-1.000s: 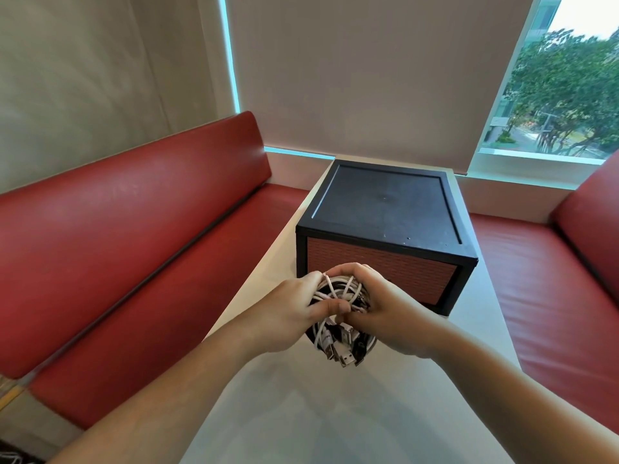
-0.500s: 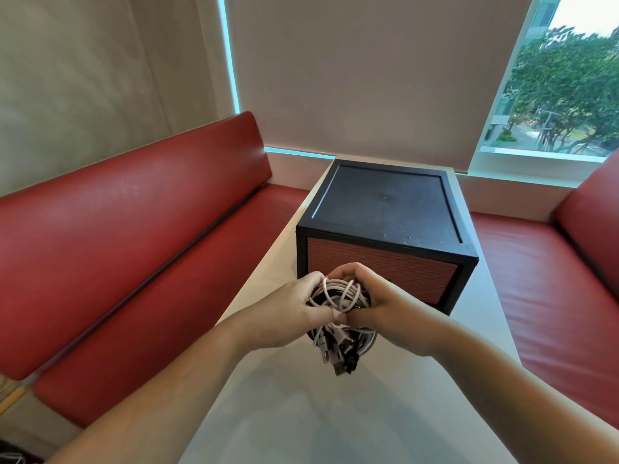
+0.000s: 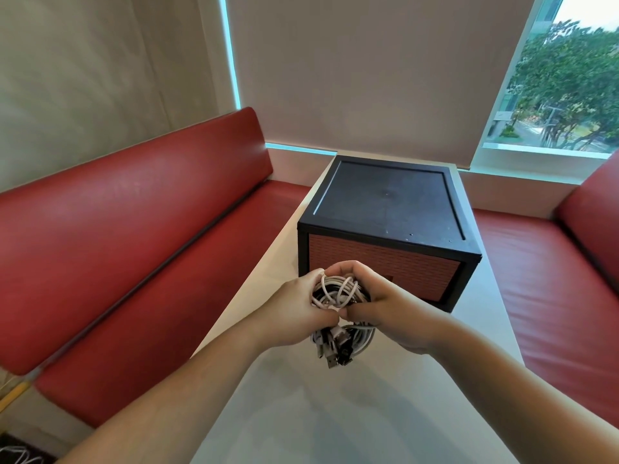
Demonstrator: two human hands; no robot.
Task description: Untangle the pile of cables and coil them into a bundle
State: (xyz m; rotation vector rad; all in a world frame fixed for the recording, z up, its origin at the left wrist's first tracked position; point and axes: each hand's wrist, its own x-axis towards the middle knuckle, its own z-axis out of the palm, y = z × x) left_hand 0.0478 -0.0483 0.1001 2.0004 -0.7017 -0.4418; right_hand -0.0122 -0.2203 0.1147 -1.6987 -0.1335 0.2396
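Note:
A bundle of white and black cables (image 3: 338, 294) hangs in the air above the white table (image 3: 335, 413), held between both hands. My left hand (image 3: 298, 313) grips its left side with fingers curled over the top loops. My right hand (image 3: 385, 309) grips the right side, thumb pressed against the left thumb in front. Several USB plugs (image 3: 333, 353) dangle below the hands.
A black box with a red woven front (image 3: 388, 229) stands on the table just behind the hands. Red benches (image 3: 134, 246) run along both sides of the table. More white cable (image 3: 20, 457) lies on the floor at the bottom left.
The loops have been pressed tighter between the hands, and the dangling plugs hang a little more to the left. Both hands stay in nearly the same place.

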